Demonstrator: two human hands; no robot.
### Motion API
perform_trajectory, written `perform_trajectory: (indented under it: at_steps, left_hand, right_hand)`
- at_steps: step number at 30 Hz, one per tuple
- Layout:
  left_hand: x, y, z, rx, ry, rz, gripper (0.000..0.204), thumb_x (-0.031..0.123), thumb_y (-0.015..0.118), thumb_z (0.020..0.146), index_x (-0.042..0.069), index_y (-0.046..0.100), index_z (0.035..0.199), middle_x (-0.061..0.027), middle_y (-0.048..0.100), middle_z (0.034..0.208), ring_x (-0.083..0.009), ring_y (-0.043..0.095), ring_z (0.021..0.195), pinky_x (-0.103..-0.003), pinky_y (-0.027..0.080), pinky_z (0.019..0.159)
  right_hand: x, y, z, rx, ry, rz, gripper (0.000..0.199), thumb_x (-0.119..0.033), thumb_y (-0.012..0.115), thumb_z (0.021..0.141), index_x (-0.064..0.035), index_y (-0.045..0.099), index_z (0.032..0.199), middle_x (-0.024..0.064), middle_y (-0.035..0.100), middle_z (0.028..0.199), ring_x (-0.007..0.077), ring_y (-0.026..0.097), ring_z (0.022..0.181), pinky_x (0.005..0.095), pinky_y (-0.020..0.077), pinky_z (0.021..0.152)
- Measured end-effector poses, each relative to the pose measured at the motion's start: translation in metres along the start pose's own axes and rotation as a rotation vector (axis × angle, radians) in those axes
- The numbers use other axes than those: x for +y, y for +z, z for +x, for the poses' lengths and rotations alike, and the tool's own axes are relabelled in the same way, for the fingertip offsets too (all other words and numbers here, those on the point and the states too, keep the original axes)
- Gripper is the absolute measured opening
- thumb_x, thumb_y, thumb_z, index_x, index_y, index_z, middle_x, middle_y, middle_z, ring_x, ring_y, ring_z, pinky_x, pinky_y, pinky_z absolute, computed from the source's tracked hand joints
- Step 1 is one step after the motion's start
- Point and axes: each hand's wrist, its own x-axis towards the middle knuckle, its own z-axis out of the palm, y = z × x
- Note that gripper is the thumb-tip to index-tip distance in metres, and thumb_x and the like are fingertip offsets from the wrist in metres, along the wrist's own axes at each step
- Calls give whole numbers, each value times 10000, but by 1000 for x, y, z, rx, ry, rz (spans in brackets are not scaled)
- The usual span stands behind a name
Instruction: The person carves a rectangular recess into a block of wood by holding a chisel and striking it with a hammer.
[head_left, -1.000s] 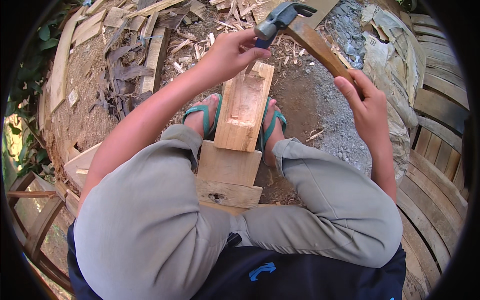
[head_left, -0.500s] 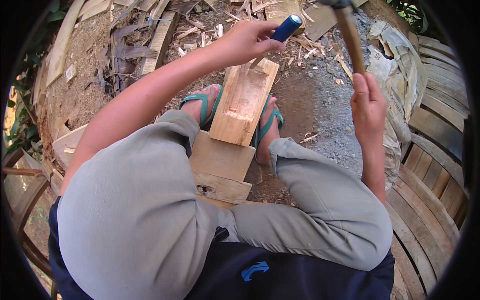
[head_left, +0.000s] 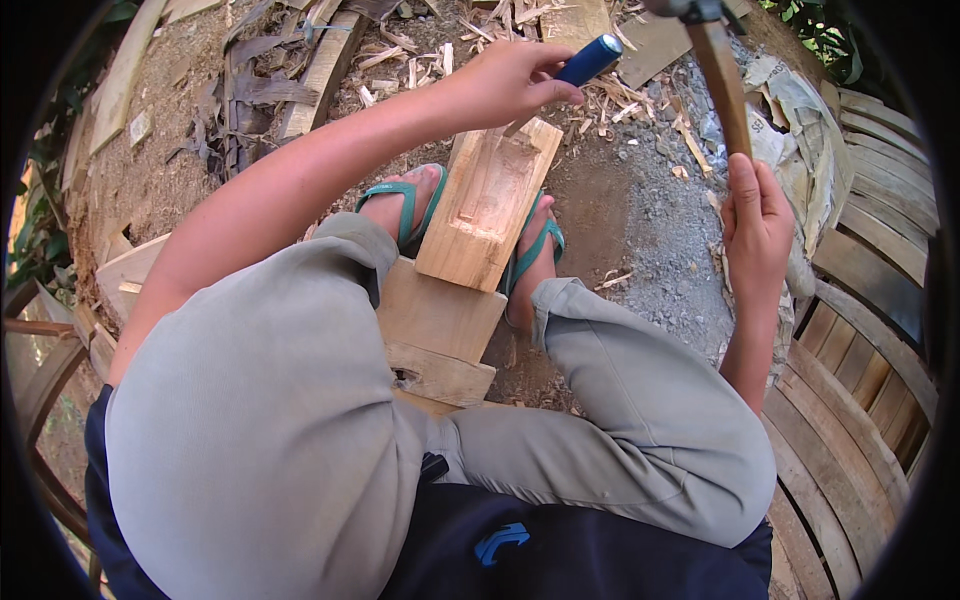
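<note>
A pale wooden block (head_left: 462,252) with a rectangular hollow cut into its upper face lies between my feet, its near end resting on a flat board (head_left: 435,310). My left hand (head_left: 515,85) is closed around a chisel with a blue handle (head_left: 590,60). The chisel leans, and its blade reaches down to the far end of the hollow; the hand covers part of it. To the right, my right hand (head_left: 757,215) grips the wooden handle of a hammer (head_left: 722,80), held raised. The hammer's head is at the top edge of the view.
My feet in green flip-flops (head_left: 408,205) flank the block. Wood chips (head_left: 400,65) and planks (head_left: 325,75) litter the ground beyond. Grey gravel (head_left: 675,230) and a torn sack (head_left: 800,130) lie to the right, beside curved wooden slats (head_left: 870,380).
My right hand and the hammer have shifted slightly right and down. The chisel's handle has tilted a little further right, while its blade stays at the hollow's far end.
</note>
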Motion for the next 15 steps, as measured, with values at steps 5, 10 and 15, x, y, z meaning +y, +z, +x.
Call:
perform_trajectory:
  at_steps: [5, 10, 15]
  left_hand:
    - [-3, -1, 2, -6, 7, -13, 415, 309, 760, 922, 111, 681, 1279, -121, 769, 1027, -216, 739, 921, -358, 558, 817]
    - [-2, -5, -4, -12, -11, 36, 411, 315, 745, 934, 131, 675, 1294, -113, 771, 1028, -200, 727, 852, -354, 555, 771]
    - [-8, 1, 4, 56, 59, 60, 389, 276, 736, 925, 153, 680, 1289, -87, 778, 953, -179, 706, 760, -339, 543, 717]
  right_hand:
    - [8, 14, 3, -1, -8, -51, 390, -439, 604, 1040, -61, 647, 952, -72, 430, 654, 32, 382, 590, 245, 284, 514]
    - [-5, 5, -2, 56, -43, 309, 330, -405, 527, 1082, -108, 577, 947, -67, 419, 601, -2, 336, 455, 194, 241, 389]
    - [9, 17, 9, -66, -89, -94, 357, -435, 546, 1069, -112, 574, 919, -75, 417, 609, 6, 344, 474, 194, 245, 409]
